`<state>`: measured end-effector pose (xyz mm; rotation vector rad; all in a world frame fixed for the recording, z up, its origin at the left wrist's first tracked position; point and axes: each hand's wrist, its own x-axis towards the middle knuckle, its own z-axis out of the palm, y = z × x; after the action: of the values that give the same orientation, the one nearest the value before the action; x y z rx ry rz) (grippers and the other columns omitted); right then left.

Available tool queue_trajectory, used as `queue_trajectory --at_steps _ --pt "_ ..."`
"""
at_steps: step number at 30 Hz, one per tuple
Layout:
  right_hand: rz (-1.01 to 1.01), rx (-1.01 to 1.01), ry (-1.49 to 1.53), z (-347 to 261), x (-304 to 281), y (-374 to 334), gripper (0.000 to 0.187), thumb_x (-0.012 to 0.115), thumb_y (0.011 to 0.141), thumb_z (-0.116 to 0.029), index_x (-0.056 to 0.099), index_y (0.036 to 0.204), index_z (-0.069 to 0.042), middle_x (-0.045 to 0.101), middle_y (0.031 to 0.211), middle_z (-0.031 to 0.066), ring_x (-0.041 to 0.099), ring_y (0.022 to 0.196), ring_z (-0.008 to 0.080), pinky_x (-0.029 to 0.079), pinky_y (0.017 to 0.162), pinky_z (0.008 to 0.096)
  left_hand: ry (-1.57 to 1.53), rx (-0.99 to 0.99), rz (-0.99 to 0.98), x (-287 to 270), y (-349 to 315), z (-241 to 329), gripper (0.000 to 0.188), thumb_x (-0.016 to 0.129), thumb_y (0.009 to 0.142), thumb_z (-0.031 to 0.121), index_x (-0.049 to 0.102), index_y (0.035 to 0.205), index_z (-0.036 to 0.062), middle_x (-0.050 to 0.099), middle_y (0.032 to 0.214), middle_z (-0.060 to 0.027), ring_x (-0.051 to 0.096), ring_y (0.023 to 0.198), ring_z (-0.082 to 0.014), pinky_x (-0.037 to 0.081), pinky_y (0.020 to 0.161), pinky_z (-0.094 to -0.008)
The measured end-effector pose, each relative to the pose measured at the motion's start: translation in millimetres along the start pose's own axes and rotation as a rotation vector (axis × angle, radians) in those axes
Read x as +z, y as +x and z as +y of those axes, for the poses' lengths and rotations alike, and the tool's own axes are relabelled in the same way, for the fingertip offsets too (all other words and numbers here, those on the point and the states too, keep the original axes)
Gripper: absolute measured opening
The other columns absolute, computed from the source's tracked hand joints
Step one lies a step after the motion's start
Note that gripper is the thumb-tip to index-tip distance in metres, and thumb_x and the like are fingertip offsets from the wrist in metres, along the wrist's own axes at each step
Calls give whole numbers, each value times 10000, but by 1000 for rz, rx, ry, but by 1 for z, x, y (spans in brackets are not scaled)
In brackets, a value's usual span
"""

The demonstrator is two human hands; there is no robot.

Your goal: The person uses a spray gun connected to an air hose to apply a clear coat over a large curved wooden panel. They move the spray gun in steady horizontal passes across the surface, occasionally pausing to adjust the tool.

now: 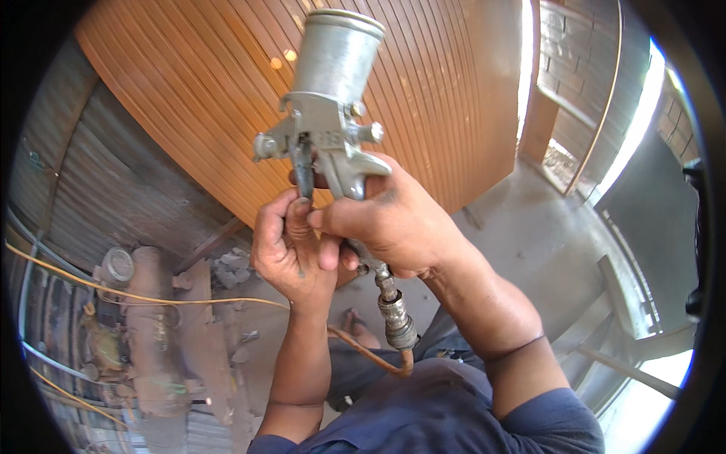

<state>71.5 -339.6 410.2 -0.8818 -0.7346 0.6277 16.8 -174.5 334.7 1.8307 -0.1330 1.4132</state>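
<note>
A silvery metal spray gun point(329, 125) is held up in front of me, its round metal cup point(336, 64) on top and tilted slightly. My right hand point(401, 219) wraps around its handle, thumb across the front. Close beside it, my left hand point(291, 246) has curled fingers that pinch the lower end of the gun's dark trigger point(302, 174); the exact contact is partly hidden. Below the handle, a worn metal coupling point(397, 321) joins the gun to an orange hose point(370, 358), which curves toward my body.
A large orange-brown ribbed panel point(446, 98) stands behind the gun. To the left are corrugated metal sheets point(113, 151), a dusty cylindrical tank point(157, 333) and a yellow-orange hose point(181, 301). Grey floor point(499, 227) and an upright frame point(601, 121) lie to the right.
</note>
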Motion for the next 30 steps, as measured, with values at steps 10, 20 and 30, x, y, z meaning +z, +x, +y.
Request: queue_trajectory --at_steps 10,20,30 --pt "-91 90 -6 5 0 19 199 692 955 -29 675 1142 35 724 763 111 648 557 125 501 485 273 -34 -54 95 -4 -1 10 302 728 1076 225 672 1191 -48 708 965 -50 613 741 -31 493 582 -189" --pt "-236 71 550 35 -43 29 365 688 948 -19 623 1284 108 748 804 201 708 610 216 549 542 295 103 82 64 8 5 0 167 689 1090 131 703 1112 -34 764 1046 -132 690 774 -127 584 635 -275" --pt "-158 89 304 41 -40 24 350 732 1041 -184 664 1263 77 740 740 182 643 518 188 486 461 280 181 132 66 7 0 -2 114 696 1089 105 705 1094 -8 741 985 -63 681 831 -99 561 729 -265"
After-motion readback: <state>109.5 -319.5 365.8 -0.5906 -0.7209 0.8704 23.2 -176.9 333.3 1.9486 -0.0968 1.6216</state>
